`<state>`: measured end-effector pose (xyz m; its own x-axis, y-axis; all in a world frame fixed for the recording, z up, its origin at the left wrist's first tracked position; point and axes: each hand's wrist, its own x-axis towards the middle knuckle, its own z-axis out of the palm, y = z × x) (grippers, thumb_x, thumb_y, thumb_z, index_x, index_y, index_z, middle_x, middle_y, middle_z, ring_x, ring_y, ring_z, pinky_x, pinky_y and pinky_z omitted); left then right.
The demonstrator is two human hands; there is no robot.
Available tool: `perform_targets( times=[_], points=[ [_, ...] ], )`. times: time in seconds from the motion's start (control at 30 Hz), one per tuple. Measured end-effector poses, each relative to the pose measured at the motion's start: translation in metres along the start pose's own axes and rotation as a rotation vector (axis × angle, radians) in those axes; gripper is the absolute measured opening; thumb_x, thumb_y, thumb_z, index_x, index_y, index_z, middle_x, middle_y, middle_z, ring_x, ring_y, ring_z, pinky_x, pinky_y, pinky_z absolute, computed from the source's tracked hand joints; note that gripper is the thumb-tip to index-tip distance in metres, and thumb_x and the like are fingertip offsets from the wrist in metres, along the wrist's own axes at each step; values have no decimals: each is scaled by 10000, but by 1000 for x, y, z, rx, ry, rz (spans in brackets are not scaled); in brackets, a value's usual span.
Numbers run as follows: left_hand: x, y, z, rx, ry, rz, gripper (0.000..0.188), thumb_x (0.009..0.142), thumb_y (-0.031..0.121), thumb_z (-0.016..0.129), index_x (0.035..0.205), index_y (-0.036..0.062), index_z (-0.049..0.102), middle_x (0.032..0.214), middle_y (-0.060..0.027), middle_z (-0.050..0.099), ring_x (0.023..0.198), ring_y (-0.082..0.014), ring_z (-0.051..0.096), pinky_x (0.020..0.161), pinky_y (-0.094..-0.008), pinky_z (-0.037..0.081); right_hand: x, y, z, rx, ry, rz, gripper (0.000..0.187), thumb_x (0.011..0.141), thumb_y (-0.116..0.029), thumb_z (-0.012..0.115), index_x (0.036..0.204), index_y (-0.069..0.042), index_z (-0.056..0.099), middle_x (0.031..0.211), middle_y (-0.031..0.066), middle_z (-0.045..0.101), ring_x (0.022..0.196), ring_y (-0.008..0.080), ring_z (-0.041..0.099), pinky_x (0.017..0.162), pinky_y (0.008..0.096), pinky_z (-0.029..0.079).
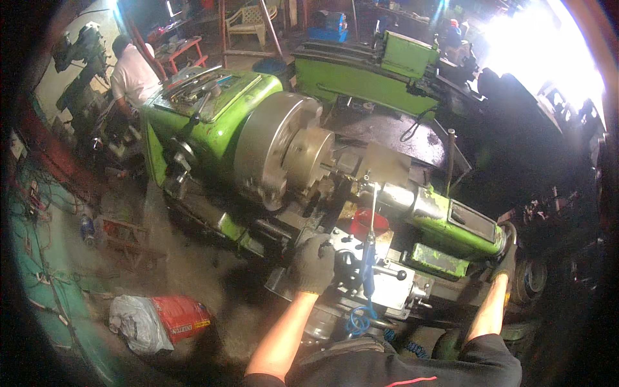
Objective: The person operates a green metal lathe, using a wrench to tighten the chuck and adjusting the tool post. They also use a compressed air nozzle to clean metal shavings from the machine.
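Observation:
My left hand (314, 263), in a grey glove, is closed at the left side of the lathe's carriage (391, 288); what its fingers hold is hidden. At the right end of the green tailstock (461, 226), my gloved right hand (506, 261) is wrapped round the handwheel (512, 233). Left of the tailstock, the big chuck (259, 151) looks smeared by motion, with a round metal workpiece (311, 155) at its front. A blue air gun (368, 267) with a long thin nozzle rests upright over the carriage, beside a red piece (369, 222).
The green headstock (219, 106) carries levers. Behind stands another green lathe (367, 80), with a metal tray (393, 132) before it. Grey and red sacks (161, 322) lie on the floor at the left. A person (133, 74) in a light shirt is at the far left.

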<state>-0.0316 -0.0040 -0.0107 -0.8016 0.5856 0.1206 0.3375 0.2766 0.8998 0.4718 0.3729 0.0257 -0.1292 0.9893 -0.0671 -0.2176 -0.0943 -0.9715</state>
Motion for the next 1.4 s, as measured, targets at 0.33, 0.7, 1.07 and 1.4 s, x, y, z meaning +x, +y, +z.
perform_targets(
  times=[0.33,0.7,1.07,1.4],
  points=[
    [6,-12,6,2,16,65,232,966,74,640,1164,23,750,1172,-204,778,1144,-368,754,1031,-453,567,12,-10,27,-143,257,28,675,1135,-618,505,1668,-204,495,1619,1,560,1465,214,524,1219,394,415],
    [16,1,0,39,34,87,262,943,148,675,1149,41,796,1172,-225,779,1135,-408,742,1006,-485,576,-23,-11,46,-139,272,-22,624,1098,-628,577,1552,-200,600,1462,0,645,1301,198,611,1079,392,495],
    [5,3,-2,-30,-27,8,247,961,114,668,1159,16,777,1198,-217,782,1167,-379,751,1018,-464,573,-33,-29,86,-181,271,-29,582,1061,-638,649,1435,-196,705,1305,0,730,1138,182,697,940,390,575],
    [3,-8,0,-20,-4,26,264,977,154,686,1182,13,775,1178,-217,798,1129,-373,768,1012,-466,582,-45,-32,102,-181,300,-33,463,1082,-538,661,1371,-182,722,1224,-21,721,1106,156,693,959,353,574]
  ],
)
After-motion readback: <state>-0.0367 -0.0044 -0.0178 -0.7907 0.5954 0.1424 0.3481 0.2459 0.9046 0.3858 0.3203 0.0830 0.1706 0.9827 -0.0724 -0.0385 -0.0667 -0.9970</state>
